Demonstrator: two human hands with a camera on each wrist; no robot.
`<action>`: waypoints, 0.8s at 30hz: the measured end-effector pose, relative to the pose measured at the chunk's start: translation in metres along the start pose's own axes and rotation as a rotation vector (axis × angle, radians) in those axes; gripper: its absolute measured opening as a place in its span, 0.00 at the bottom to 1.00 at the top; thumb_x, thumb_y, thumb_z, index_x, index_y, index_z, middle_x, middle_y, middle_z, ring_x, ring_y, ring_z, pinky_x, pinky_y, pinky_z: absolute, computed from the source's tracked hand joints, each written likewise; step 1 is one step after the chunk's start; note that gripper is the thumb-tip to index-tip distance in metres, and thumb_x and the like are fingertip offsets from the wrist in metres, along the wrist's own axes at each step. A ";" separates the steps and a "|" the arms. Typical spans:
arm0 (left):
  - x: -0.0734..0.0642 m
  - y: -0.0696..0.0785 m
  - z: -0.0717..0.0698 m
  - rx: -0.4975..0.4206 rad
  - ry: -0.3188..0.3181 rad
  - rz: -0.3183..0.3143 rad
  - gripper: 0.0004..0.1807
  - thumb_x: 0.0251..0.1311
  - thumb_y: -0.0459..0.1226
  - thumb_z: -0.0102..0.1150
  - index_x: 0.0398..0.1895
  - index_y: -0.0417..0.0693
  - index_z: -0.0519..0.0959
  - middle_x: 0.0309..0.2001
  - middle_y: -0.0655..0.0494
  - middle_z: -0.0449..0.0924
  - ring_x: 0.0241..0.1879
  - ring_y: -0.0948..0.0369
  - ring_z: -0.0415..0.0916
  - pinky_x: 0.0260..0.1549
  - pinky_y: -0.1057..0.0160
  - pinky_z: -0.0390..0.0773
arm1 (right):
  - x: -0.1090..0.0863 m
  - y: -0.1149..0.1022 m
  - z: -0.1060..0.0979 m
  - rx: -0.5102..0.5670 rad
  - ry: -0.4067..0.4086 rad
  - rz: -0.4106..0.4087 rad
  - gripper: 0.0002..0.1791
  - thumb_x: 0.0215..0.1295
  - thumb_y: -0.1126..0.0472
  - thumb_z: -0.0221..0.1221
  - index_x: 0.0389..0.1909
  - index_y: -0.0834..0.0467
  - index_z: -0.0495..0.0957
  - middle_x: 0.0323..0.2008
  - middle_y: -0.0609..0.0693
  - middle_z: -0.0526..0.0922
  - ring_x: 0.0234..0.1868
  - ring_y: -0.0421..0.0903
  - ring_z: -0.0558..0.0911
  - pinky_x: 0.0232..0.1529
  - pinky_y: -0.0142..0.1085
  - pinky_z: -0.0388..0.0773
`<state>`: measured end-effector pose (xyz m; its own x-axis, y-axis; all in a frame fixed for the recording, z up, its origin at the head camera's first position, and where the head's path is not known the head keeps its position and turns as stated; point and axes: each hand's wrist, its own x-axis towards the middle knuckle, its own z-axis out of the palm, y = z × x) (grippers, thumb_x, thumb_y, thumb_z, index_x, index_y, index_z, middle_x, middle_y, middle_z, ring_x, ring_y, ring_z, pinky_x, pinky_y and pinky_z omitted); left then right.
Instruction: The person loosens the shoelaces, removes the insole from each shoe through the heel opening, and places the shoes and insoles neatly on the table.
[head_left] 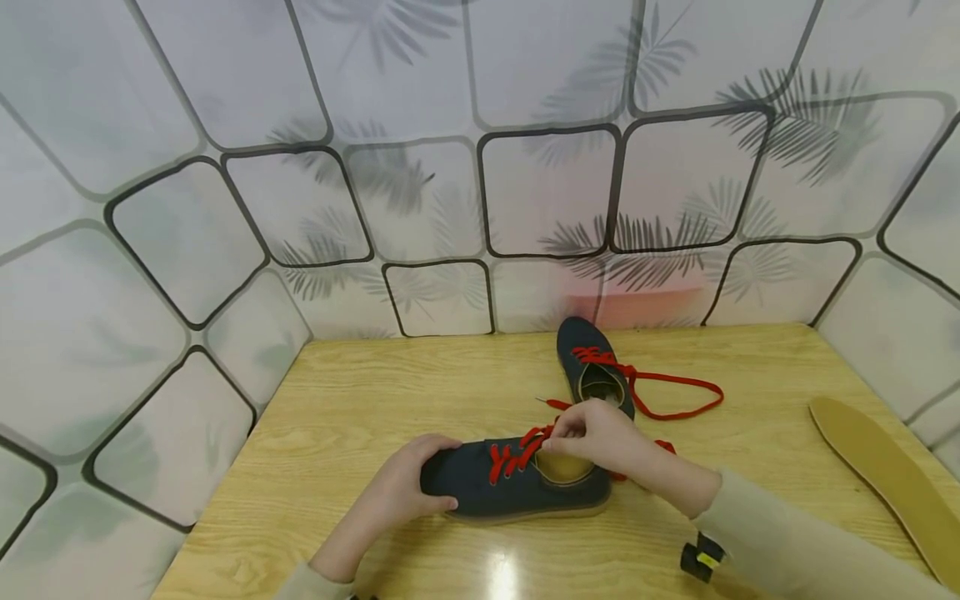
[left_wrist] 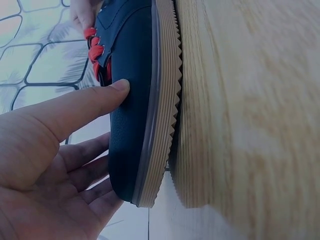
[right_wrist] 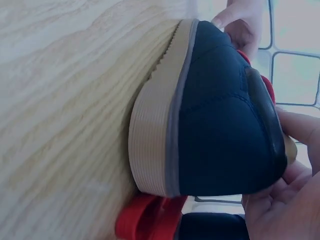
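A navy canvas shoe (head_left: pixel 517 483) with red laces (head_left: pixel 510 461) lies sole down near the middle of the wooden table. My left hand (head_left: pixel 405 479) grips its toe, the thumb (left_wrist: pixel 107 97) pressing on the near side and the fingers round the far side. Above the shoe's opening my right hand (head_left: pixel 596 433) pinches the red lace close to the top eyelets; its fingertips partly hide the spot. Tan lining or an insole (head_left: pixel 562 467) shows inside the opening. In the right wrist view the heel (right_wrist: pixel 225 150) faces me, with the right fingers beside the collar.
Behind the right hand a second navy shoe (head_left: pixel 581 337) points away, its long red lace (head_left: pixel 678 414) looped out to the right. A loose tan insole (head_left: pixel 877 467) lies along the right edge. Patterned panels (head_left: pixel 551 196) close off the back and sides.
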<state>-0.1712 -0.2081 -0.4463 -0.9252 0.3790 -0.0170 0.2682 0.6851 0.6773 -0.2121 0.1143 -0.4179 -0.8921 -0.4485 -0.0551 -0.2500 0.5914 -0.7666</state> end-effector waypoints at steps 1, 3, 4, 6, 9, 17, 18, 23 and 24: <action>0.000 0.000 0.000 0.003 0.001 0.001 0.38 0.50 0.35 0.85 0.67 0.47 0.79 0.66 0.46 0.80 0.69 0.41 0.76 0.69 0.36 0.75 | 0.000 0.000 -0.001 -0.012 -0.010 -0.014 0.08 0.66 0.52 0.73 0.29 0.50 0.89 0.26 0.41 0.86 0.27 0.39 0.75 0.28 0.31 0.71; -0.001 0.000 0.000 0.007 0.005 0.003 0.39 0.50 0.35 0.85 0.67 0.47 0.79 0.66 0.46 0.80 0.69 0.42 0.76 0.69 0.36 0.75 | -0.001 0.001 -0.003 -0.035 -0.025 -0.055 0.07 0.66 0.53 0.74 0.30 0.49 0.89 0.27 0.41 0.86 0.26 0.37 0.75 0.29 0.30 0.72; -0.001 0.000 0.000 0.009 0.008 0.005 0.39 0.49 0.35 0.85 0.67 0.47 0.79 0.66 0.47 0.80 0.69 0.42 0.76 0.69 0.36 0.75 | -0.002 0.001 -0.004 -0.043 -0.031 -0.074 0.07 0.65 0.53 0.74 0.30 0.50 0.89 0.27 0.41 0.87 0.27 0.36 0.75 0.29 0.30 0.72; -0.002 -0.001 0.001 0.011 0.013 0.006 0.39 0.49 0.35 0.85 0.67 0.47 0.79 0.66 0.46 0.80 0.69 0.42 0.76 0.69 0.36 0.75 | -0.002 0.002 -0.005 -0.052 -0.040 -0.104 0.05 0.65 0.55 0.75 0.31 0.50 0.89 0.29 0.40 0.88 0.28 0.34 0.75 0.30 0.29 0.73; -0.002 0.000 0.001 0.013 0.019 0.003 0.39 0.49 0.35 0.85 0.67 0.47 0.79 0.66 0.47 0.80 0.69 0.42 0.76 0.69 0.36 0.75 | -0.003 0.003 -0.006 -0.043 -0.040 -0.131 0.04 0.64 0.57 0.75 0.32 0.52 0.90 0.32 0.41 0.89 0.30 0.33 0.76 0.32 0.28 0.75; -0.002 0.001 0.000 0.013 0.012 -0.004 0.39 0.49 0.35 0.85 0.67 0.47 0.79 0.66 0.47 0.80 0.68 0.42 0.76 0.68 0.37 0.76 | -0.002 0.004 -0.004 0.052 0.000 -0.061 0.05 0.64 0.57 0.74 0.32 0.54 0.91 0.31 0.44 0.90 0.32 0.37 0.79 0.33 0.30 0.77; -0.002 0.002 0.000 0.011 0.011 -0.003 0.39 0.49 0.35 0.85 0.67 0.47 0.79 0.67 0.46 0.80 0.68 0.42 0.76 0.68 0.37 0.76 | -0.002 0.004 -0.004 0.056 0.009 -0.051 0.05 0.64 0.57 0.74 0.32 0.54 0.91 0.31 0.44 0.90 0.33 0.37 0.80 0.33 0.31 0.77; -0.001 0.002 0.000 0.009 0.009 -0.005 0.38 0.49 0.34 0.85 0.67 0.47 0.80 0.66 0.47 0.80 0.68 0.42 0.76 0.68 0.37 0.76 | -0.004 0.002 -0.001 0.089 0.045 -0.002 0.04 0.63 0.58 0.75 0.32 0.54 0.92 0.35 0.46 0.90 0.36 0.41 0.80 0.35 0.33 0.78; -0.001 0.003 0.000 0.008 0.006 -0.007 0.38 0.49 0.34 0.85 0.67 0.47 0.80 0.66 0.47 0.80 0.68 0.42 0.76 0.68 0.37 0.76 | -0.005 0.001 -0.001 0.104 0.052 0.010 0.04 0.62 0.58 0.75 0.33 0.54 0.92 0.36 0.46 0.90 0.37 0.41 0.81 0.35 0.34 0.78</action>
<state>-0.1698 -0.2069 -0.4443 -0.9289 0.3700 -0.0174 0.2634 0.6927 0.6714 -0.2086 0.1179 -0.4182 -0.9135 -0.4055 -0.0320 -0.2025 0.5216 -0.8288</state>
